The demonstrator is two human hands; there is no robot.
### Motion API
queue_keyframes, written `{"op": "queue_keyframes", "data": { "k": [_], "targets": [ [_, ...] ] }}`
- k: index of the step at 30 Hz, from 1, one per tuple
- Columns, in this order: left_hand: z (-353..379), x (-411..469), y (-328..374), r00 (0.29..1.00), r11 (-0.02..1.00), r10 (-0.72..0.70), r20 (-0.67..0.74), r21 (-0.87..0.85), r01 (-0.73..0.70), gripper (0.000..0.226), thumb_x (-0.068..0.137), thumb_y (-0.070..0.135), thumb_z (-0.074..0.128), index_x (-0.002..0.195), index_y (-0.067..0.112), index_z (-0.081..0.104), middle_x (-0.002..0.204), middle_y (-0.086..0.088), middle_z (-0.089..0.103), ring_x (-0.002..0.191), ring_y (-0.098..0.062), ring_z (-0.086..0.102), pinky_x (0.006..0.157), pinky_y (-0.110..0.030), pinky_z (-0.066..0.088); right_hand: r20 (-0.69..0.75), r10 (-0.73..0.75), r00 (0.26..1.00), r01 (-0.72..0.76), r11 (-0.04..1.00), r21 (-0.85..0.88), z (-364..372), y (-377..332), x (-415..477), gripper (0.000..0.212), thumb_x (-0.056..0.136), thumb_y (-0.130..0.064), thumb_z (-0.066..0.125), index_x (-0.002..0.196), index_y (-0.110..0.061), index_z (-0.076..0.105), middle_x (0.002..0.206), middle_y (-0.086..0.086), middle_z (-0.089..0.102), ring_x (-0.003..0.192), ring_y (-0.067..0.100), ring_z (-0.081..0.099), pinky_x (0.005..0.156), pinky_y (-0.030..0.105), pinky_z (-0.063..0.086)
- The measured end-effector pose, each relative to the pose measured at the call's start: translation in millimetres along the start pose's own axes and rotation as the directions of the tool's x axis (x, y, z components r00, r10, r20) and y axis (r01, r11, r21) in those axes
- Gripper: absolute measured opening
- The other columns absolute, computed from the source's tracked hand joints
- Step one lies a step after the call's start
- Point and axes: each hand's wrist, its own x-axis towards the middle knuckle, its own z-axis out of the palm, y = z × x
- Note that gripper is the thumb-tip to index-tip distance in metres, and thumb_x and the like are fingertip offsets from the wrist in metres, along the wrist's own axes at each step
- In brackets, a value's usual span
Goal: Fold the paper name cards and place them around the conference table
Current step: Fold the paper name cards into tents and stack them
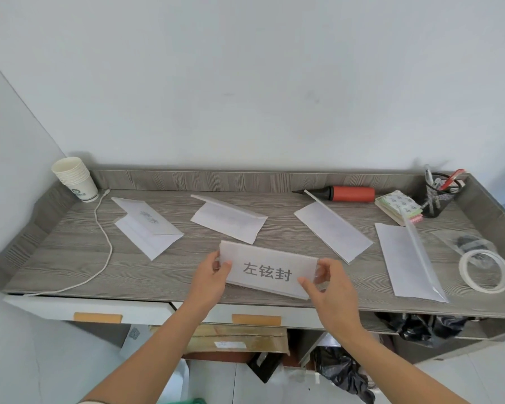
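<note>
Low in the middle of the frame, the left hand [209, 277] and right hand [331, 282] pinch the ends of a folded card [267, 269] printed with three characters, held at the front edge of the counter [56, 249]. Fingers [223, 265] clamp each short edge. Four more folded cards lie behind it in a row: left [146, 225], centre [228, 218], right [333, 228] and far right [405, 260]. Around them: stacked cups [75, 179] upper left, a white cable [105, 237], an orange pump [347, 193], a pen holder [439, 196], a tape roll [484, 271].
</note>
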Motion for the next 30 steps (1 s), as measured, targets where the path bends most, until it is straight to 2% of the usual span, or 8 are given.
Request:
{"op": "queue_keyframes", "data": {
  "k": [3,8,11,15,18,22,26,30],
  "targets": [
    [6,-2,0,1.0,1.0,0.011,-0.006,0.02,-0.011,0.033,0.097,0.022,0.049,0.13,0.019,0.051,0.115,-0.003,0.065,0.109,-0.02,0.06,0.085,-0.03,0.044,0.005,0.006,1.0,-0.006,1.0,-0.016,-1,3,2,0.036,0.088,-0.026,0.066,0.121,-0.023,0.052,0.102,-0.01,0.058,0.09,0.007,0.059,0.076,0.033,0.054],
    [24,-4,5,0.995,0.997,0.065,0.07,0.026,-0.066,0.029,0.097,0.018,0.049,0.125,0.023,0.053,0.113,0.002,0.066,0.108,-0.016,0.061,0.084,-0.026,0.045,0.027,0.01,1.0,-0.007,0.994,-0.112,-14,8,26,0.016,0.092,-0.024,0.06,0.106,-0.015,0.063,0.089,-0.004,0.066,0.084,0.019,0.064,0.077,0.039,0.055],
    [30,1,7,0.996,0.996,0.051,0.075,0.072,-0.057,0.037,0.095,0.021,0.053,0.131,0.022,0.049,0.127,-0.002,0.061,0.112,-0.018,0.057,0.094,-0.036,0.047,0.048,0.022,0.999,-0.015,0.991,-0.132,-39,12,42,0.027,0.089,-0.031,0.063,0.113,-0.018,0.064,0.1,-0.005,0.067,0.091,0.014,0.063,0.081,0.038,0.055],
    [31,10,13,0.967,0.908,0.253,-0.035,0.353,-0.225,0.068,0.091,0.027,0.059,0.149,0.017,0.025,0.152,-0.006,0.031,0.138,-0.023,0.033,0.111,-0.04,0.031,-0.291,-0.024,0.956,-0.036,0.979,-0.2,-103,28,53,0.031,0.09,-0.036,0.06,0.116,-0.019,0.063,0.109,-0.005,0.064,0.102,0.017,0.058,0.086,0.042,0.05],
    [37,15,23,0.912,0.758,0.407,0.045,0.54,-0.365,0.065,0.092,0.035,0.056,0.149,0.023,0.027,0.158,-0.007,0.02,0.146,-0.023,0.018,0.113,-0.042,0.026,-0.416,0.165,0.894,-0.267,0.943,-0.201,-155,61,61,0.045,0.089,-0.042,0.057,0.122,-0.012,0.061,0.124,0.011,0.062,0.118,0.029,0.052,0.098,0.047,0.042],
    [50,27,24,0.896,0.676,0.418,0.149,0.608,-0.417,0.054,0.092,0.037,0.055,0.14,0.016,0.043,0.15,-0.01,0.033,0.139,-0.025,0.031,0.109,-0.039,0.031,-0.182,0.493,0.851,-0.515,0.85,-0.107,-176,100,54,0.079,0.083,-0.067,0.049,0.135,-0.008,0.05,0.139,0.015,0.054,0.126,0.033,0.05,0.105,0.05,0.039],
    [54,32,19,0.873,0.645,0.471,0.13,0.624,-0.441,0.045,0.09,0.034,0.059,0.129,0.013,0.053,0.129,-0.006,0.046,0.119,-0.023,0.048,0.091,-0.034,0.042,-0.072,0.534,0.842,-0.538,0.829,-0.149,-174,110,48,0.088,0.081,-0.072,0.047,0.141,-0.008,0.043,0.142,0.014,0.052,0.128,0.033,0.049,0.103,0.048,0.038],
    [54,33,16,0.85,0.607,0.511,0.133,0.644,-0.466,0.043,0.089,0.031,0.061,0.127,0.011,0.055,0.123,-0.006,0.049,0.112,-0.024,0.052,0.087,-0.034,0.044,-0.006,0.548,0.836,-0.529,0.804,-0.271,-176,98,61,0.098,0.068,-0.085,0.048,0.14,-0.019,0.042,0.131,0.006,0.059,0.116,0.029,0.057,0.094,0.045,0.045]
  ]
}}
